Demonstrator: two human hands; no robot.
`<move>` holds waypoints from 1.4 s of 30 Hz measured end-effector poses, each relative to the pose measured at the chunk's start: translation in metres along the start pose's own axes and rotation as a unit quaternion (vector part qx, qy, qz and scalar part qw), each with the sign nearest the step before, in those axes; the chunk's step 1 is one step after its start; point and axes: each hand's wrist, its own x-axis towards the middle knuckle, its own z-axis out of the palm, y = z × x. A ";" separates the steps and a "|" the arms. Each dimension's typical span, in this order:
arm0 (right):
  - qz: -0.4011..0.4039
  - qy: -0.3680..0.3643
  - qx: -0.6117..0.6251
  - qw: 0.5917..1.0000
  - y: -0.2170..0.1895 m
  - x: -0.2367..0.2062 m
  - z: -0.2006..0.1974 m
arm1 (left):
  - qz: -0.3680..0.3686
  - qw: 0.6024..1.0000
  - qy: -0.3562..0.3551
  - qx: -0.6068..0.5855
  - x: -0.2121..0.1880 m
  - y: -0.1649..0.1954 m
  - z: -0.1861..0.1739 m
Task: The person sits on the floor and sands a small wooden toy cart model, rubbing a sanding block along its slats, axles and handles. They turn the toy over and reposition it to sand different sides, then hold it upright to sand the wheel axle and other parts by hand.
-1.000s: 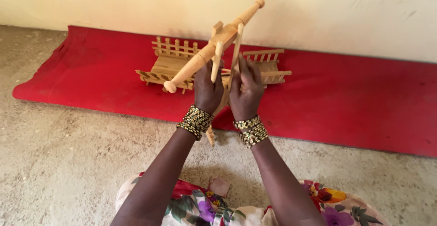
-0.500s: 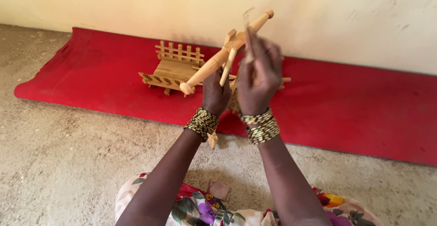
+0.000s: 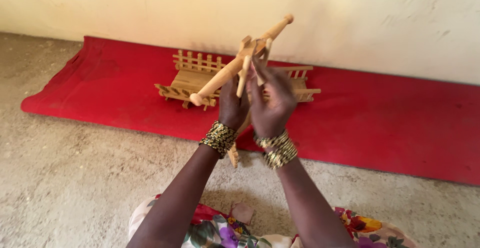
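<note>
Both my hands hold up a light wooden assembly (image 3: 235, 67): a long round rod tilted up to the right, with short sticks joined across its middle. My left hand (image 3: 232, 105) grips it from below, and a wooden stick runs down past my wrist. My right hand (image 3: 270, 100) is closed around the short sticks near the joint. Beaded bracelets sit on both wrists. Behind the hands, a small wooden cart-like frame (image 3: 192, 80) with fence-like rails rests on the red mat (image 3: 390, 123).
The red mat lies along a pale wall (image 3: 350, 23), and its left end is rolled up slightly. In front of it is rough concrete floor (image 3: 80, 178). My floral clothing (image 3: 220, 230) shows at the bottom edge.
My right hand has come down from the upper end of the rod to the joint. The assembly stays tilted the same way, held slightly lower.
</note>
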 end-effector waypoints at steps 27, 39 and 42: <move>-0.056 -0.086 -0.039 0.994 -0.070 -0.026 -0.003 | 0.051 0.995 -0.083 -0.005 -0.025 0.010 -0.021; -0.041 -0.137 -0.057 0.988 -0.072 -0.028 -0.009 | 0.062 0.992 -0.106 -0.007 -0.026 0.009 -0.023; 0.009 -0.081 -0.065 0.994 -0.061 -0.013 -0.012 | 0.069 0.993 -0.097 -0.009 -0.005 0.009 -0.001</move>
